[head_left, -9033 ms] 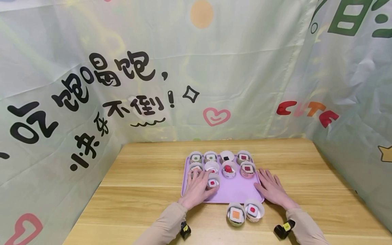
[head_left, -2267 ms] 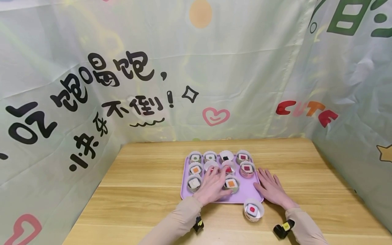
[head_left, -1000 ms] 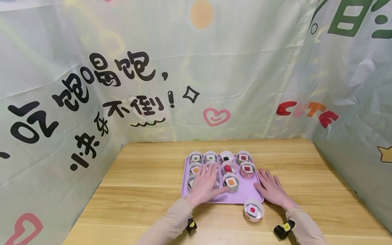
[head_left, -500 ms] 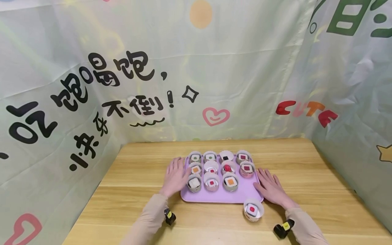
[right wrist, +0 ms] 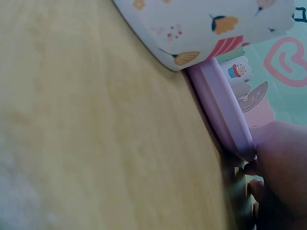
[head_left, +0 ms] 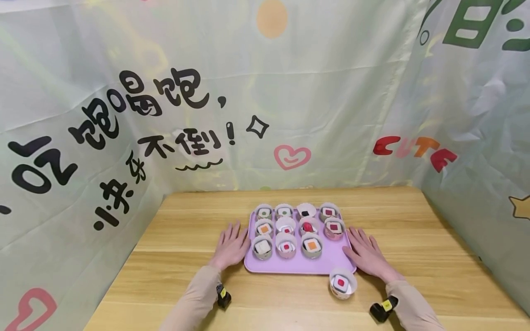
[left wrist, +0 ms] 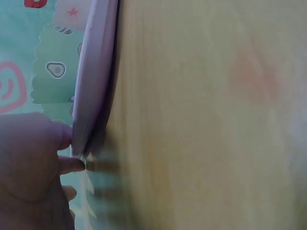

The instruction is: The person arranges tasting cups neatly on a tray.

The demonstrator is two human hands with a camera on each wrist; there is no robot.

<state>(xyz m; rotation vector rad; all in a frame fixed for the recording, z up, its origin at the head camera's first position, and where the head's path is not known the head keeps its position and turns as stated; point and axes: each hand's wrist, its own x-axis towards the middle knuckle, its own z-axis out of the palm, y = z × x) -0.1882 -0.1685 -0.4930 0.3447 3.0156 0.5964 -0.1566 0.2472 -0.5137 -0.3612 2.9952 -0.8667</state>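
Observation:
A purple tray point(head_left: 298, 266) bears several paper cups in rows, each with a small sushi-like piece inside. Flat on the table at the tray's left edge lies my left hand point(head_left: 229, 246), fingers spread; in the left wrist view its thumb point(left wrist: 62, 136) is right at the tray's rim. On the opposite side my right hand point(head_left: 369, 253) rests with straight fingers, its thumb side against the tray's right edge. Neither hand holds anything. One more paper cup point(head_left: 342, 290) with a red-centred sushi piece point(head_left: 341, 283) stands on the table before the tray's front right corner.
The front row on the tray has a cup with a white piece point(head_left: 262, 247), a red-centred one point(head_left: 286, 247) and an orange-centred one point(head_left: 312, 245). Bare tray shows right of them. The wooden table point(head_left: 165, 276) is enclosed by printed fabric walls point(head_left: 331, 115).
The orange-centred cup has gone from the table onto the tray's front row. My left hand left the cups and moved left to the tray's edge. My right hand stayed put.

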